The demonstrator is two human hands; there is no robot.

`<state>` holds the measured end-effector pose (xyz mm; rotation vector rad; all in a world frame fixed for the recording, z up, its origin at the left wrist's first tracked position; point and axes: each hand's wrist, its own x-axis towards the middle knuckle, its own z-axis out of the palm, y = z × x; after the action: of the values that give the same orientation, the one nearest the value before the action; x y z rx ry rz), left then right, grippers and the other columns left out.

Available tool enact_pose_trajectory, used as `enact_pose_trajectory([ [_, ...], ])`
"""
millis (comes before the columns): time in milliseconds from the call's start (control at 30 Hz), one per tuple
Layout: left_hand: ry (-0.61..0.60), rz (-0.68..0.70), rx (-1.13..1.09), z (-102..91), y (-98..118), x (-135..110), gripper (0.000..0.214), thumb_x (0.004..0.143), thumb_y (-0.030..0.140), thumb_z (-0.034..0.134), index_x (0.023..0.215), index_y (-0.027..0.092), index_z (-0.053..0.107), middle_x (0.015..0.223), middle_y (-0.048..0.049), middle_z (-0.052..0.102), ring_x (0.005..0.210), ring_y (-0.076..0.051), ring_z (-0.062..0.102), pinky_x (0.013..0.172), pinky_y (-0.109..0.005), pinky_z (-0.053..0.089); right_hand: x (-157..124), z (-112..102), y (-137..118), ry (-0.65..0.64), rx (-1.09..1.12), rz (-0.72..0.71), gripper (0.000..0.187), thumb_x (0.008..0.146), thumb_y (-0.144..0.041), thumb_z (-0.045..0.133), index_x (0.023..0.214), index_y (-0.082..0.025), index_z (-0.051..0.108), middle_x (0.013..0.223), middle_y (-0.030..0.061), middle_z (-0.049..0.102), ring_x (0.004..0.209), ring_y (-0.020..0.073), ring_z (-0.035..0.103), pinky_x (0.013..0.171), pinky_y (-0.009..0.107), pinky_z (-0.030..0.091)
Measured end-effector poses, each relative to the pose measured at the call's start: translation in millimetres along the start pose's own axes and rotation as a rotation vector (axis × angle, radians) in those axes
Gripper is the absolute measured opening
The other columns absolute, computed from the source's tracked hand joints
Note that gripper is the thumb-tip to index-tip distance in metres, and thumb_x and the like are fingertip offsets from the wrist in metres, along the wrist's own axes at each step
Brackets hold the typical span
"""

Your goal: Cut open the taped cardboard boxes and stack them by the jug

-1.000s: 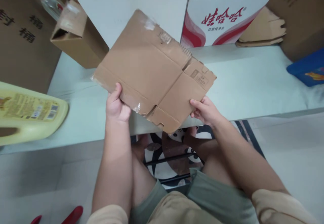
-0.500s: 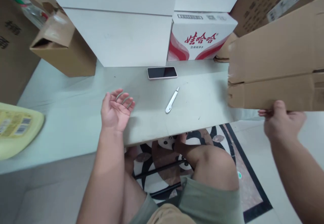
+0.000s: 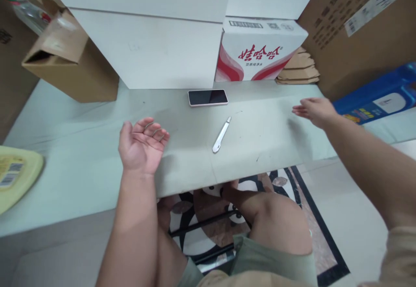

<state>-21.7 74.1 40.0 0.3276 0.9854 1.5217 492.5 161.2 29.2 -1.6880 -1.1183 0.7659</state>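
My left hand (image 3: 140, 146) rests palm up on the pale table (image 3: 81, 166), fingers loosely curled and holding nothing. My right hand (image 3: 314, 111) hovers over the table's right part with its fingers stretched out, also holding nothing. Between the two hands lies a small white knife-like tool (image 3: 221, 135), and just behind it a phone (image 3: 208, 97) lies face up with a dark screen. The flattened cardboard sheet is out of view.
A white and red carton (image 3: 260, 51) stands at the back, with folded cardboard pieces (image 3: 299, 68) beside it. An open brown box (image 3: 69, 64) sits back left. A yellow jug (image 3: 14, 174) lies at the left edge. A blue box (image 3: 377, 96) and a big brown carton (image 3: 357, 23) stand right.
The flattened cardboard went from both hands to my right hand alone, swung off to the right and left the view. My right hand came back over the table with nothing in it. The left hand stayed open.
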Motion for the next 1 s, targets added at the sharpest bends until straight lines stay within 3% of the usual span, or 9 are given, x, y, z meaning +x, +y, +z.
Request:
enact_pose_trajectory([
  [167,-0.038,0.019,-0.039,-9.0,5.1,-6.8,0.002,0.076,0.025,0.067,0.074,0.024,0.067,0.066,0.0026,0.072,0.06,-0.013,0.067,0.066,-0.026,0.061,-56.8,39.6,-15.1,-0.071,-0.129,0.246,0.011,0.086,-0.021,0.073,0.087,-0.019,0.062,0.07,0.0086,0.073,0.061,0.0189,0.07,0.065,0.036,0.062],
  [300,-0.064,0.077,-0.093,-22.8,12.4,-19.9,0.024,0.056,0.009,0.071,0.071,0.024,0.059,0.065,0.0078,0.069,0.058,-0.01,0.065,0.065,-0.025,0.058,-87.8,95.5,-54.2,-0.257,-0.187,0.196,0.016,0.084,-0.015,0.074,0.098,-0.016,0.066,0.071,0.0065,0.075,0.059,0.0161,0.071,0.059,0.029,0.06],
  [367,-0.071,0.102,-0.105,-31.0,17.7,-24.9,0.027,0.057,0.009,0.072,0.068,0.022,0.052,0.067,0.0084,0.069,0.059,-0.009,0.065,0.067,-0.024,0.057,-101.9,136.5,-75.7,-0.365,-0.217,0.136,0.016,0.083,-0.012,0.073,0.098,-0.016,0.069,0.072,0.0041,0.075,0.058,0.014,0.07,0.058,0.026,0.058],
  [467,-0.057,0.134,-0.136,-43.2,26.6,-27.6,0.029,0.057,0.011,0.072,0.07,0.022,0.049,0.07,0.0081,0.067,0.06,-0.008,0.065,0.069,-0.024,0.056,-124.9,210.6,-110.1,-0.548,-0.308,-0.094,0.016,0.083,-0.012,0.071,0.098,-0.019,0.072,0.074,0.0017,0.076,0.06,0.0131,0.069,0.061,0.025,0.056],
  [567,-0.064,0.159,-0.17,-53.9,35.9,-28.2,0.033,0.056,0.012,0.074,0.072,0.021,0.047,0.074,0.0078,0.067,0.062,-0.008,0.065,0.071,-0.024,0.055,-153.5,289.4,-148.0,-0.692,-0.379,-0.463,0.019,0.084,-0.016,0.069,0.102,-0.02,0.074,0.092,0.0042,0.078,0.068,0.0151,0.07,0.073,0.031,0.058],
  [667,-0.122,0.222,-0.182,-63.6,46.6,-33.1,0.035,0.056,0.014,0.075,0.072,0.021,0.044,0.068,0.0082,0.063,0.058,-0.006,0.062,0.067,-0.022,0.054,-188.3,359.2,-186.9,-0.808,-0.354,-0.764,0.037,0.087,-0.018,0.061,0.123,-0.021,0.068,0.109,0.0057,0.077,0.074,0.0145,0.069,0.08,0.032,0.056],
  [733,-0.255,0.245,-0.178,-70.7,53.7,-39.4,0.042,0.058,0.021,0.079,0.068,0.021,0.038,0.06,0.0083,0.058,0.047,-0.005,0.054,0.061,-0.024,0.053,-212.3,394.9,-210.8,-0.851,-0.382,-0.926,0.053,0.088,-0.017,0.058,0.14,-0.025,0.057,0.109,0.0031,0.075,0.076,0.0137,0.068,0.078,0.029,0.054],
  [867,-0.578,0.165,-0.099,-86.5,62.2,-50.3,0.079,0.049,0.064,0.086,0.066,0.022,0.021,0.044,0.0087,0.043,0.03,-0.007,0.036,0.046,-0.035,0.049,-248.4,437.4,-243.0,-0.878,-0.667,-1.182,0.06,0.09,-0.029,0.063,0.148,-0.036,0.05,0.094,-0.0008,0.072,0.081,0.018,0.068,0.071,0.026,0.048],
  [1000,-0.507,0.123,-0.013,-98.1,61.3,-50.9,0.087,0.042,0.082,0.079,0.07,0.024,0.02,0.042,0.0093,0.037,0.03,-0.01,0.037,0.047,-0.042,0.05,-257.8,445.3,-243.9,-0.709,-0.817,-1.329,0.045,0.091,-0.03,0.064,0.135,-0.037,0.059,0.08,-0.0007,0.07,0.08,0.0211,0.067,0.074,0.03,0.047],
])
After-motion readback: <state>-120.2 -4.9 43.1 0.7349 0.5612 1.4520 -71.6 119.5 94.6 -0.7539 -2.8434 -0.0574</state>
